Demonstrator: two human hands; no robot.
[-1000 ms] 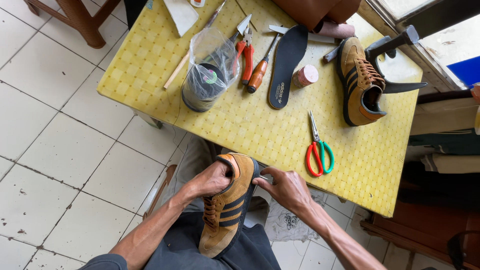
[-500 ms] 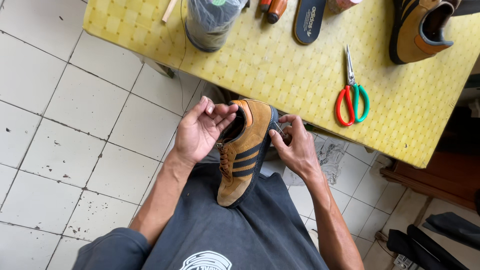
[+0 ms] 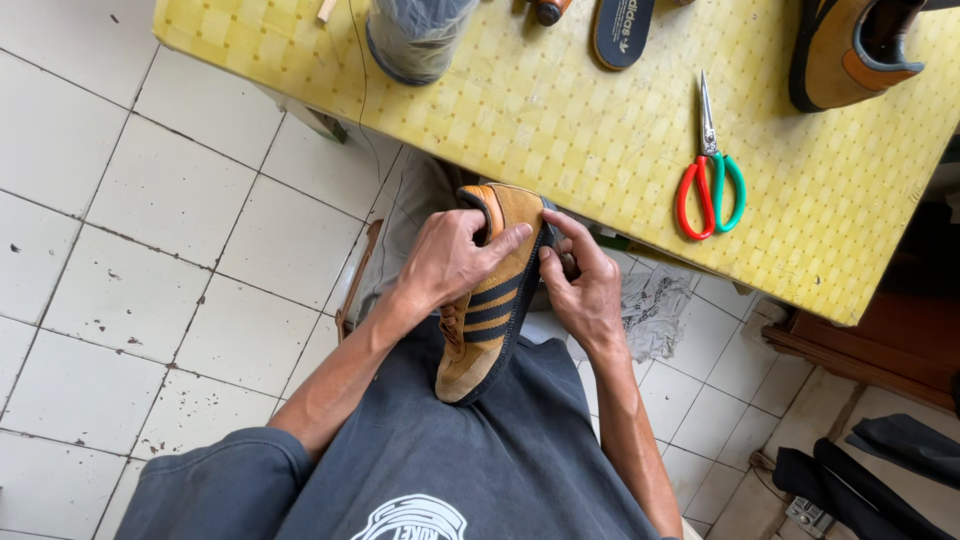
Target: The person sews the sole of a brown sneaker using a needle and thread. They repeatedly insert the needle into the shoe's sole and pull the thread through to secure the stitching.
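The tan sneaker (image 3: pixel 490 300) now stands toe-down on the person's lap, heel raised. The left hand (image 3: pixel 450 262) has closed over its upper since a moment ago; the right hand (image 3: pixel 585 290) presses the sole edge. Beyond, scissors (image 3: pixel 710 175) lie on the yellow table (image 3: pixel 560 130).

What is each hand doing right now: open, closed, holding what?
Left hand: closed over the heel end of the tan shoe, fingers inside its opening.
Right hand: closed on the same shoe's sole edge.
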